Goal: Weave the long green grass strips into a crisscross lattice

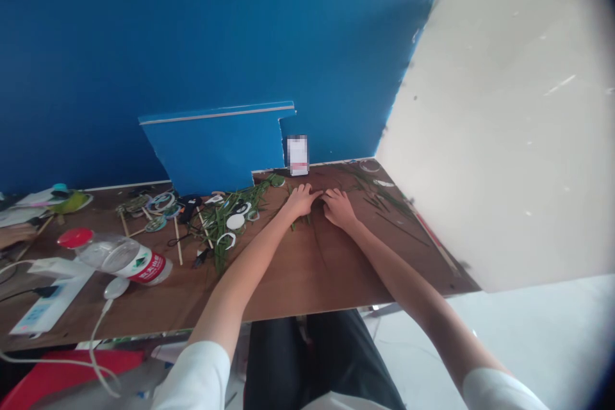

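Observation:
Both my arms reach forward over a brown wooden table. My left hand and my right hand lie close together on the far part of the tabletop, fingers curled over thin green leaf strips. What the fingertips pinch between them is too small to make out. A pile of long green leaves lies just left of my left hand, mixed with small white and green rings. More green strips lie to the right of my right hand.
A clear plastic bottle with a red cap lies on its side at the left, beside a white power strip with cables. Thin wooden sticks lie nearby. A blue wall and a leaning blue board stand behind; a white panel borders the right.

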The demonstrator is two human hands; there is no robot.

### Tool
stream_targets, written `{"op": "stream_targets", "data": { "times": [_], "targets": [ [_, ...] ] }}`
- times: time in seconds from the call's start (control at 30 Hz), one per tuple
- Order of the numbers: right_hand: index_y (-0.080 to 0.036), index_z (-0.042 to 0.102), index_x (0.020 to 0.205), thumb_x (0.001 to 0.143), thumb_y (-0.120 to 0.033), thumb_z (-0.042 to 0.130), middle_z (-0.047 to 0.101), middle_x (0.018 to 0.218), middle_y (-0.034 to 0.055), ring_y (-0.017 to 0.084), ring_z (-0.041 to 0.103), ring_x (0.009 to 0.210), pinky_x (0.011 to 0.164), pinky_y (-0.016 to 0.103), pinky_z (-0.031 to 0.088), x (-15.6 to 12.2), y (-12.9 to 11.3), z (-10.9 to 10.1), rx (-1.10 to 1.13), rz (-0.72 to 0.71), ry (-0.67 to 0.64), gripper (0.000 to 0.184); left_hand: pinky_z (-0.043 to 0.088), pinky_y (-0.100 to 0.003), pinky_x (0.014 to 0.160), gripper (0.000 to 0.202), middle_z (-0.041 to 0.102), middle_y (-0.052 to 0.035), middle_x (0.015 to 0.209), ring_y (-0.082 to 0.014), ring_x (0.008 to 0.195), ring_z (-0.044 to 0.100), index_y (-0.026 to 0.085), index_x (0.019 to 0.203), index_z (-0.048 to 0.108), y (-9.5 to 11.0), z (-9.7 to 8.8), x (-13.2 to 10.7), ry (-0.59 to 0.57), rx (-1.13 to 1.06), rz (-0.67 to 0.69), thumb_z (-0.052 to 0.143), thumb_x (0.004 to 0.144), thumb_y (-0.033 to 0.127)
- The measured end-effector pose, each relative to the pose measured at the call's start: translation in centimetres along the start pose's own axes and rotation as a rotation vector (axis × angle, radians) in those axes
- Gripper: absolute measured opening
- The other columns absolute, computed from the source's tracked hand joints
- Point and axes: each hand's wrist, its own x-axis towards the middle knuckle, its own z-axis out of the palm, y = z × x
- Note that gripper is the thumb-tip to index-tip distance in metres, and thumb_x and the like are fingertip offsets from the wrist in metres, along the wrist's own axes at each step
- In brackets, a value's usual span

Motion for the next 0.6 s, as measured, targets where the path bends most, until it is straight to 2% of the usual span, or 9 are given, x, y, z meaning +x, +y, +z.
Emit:
{"op": "stream_targets", "data": {
  "times": [0.23,0.43,0.6],
  "targets": [
    [-0.018,0.065,0.101,0.086,-0.015,0.047,0.061,0.108,0.0118,0.027,0.046,0.107,0.087,0.039,0.034,0.01,0.08,0.16,-0.014,0.003,0.002,0.024,0.043,-0.043,0.090,0.068,0.047,-0.0139,0.130,-0.0328,0.114,0.046,0.027,0.141,0.044,-0.14,-0.28,0.85,-0.081,0.018,-0.012,0.058,0.076,0.013],
    [-0.018,0.066,0.101,0.086,-0.015,0.047,0.060,0.108,0.0116,0.027,0.046,0.107,0.087,0.038,0.034,-0.02,0.05,0.07,-0.014,0.006,-0.003,0.024,0.041,-0.044,0.092,0.065,0.045,-0.0188,0.133,-0.0347,0.117,0.044,0.015,0.140,0.044,0.29,-0.44,0.75,-0.079,0.022,-0.046,0.056,0.076,0.012],
    [-0.018,0.066,0.100,0.086,-0.015,0.048,0.060,0.107,0.0112,0.026,0.046,0.106,0.087,0.038,0.034,-0.02,0.07,0.16,-0.007,0.006,0.010,0.023,0.038,-0.047,0.095,0.066,0.044,-0.0198,0.136,-0.0370,0.120,0.042,0.014,0.139,0.043,0.37,-0.38,0.78,-0.097,0.022,-0.074,0.058,0.075,0.014]
  ]
}}
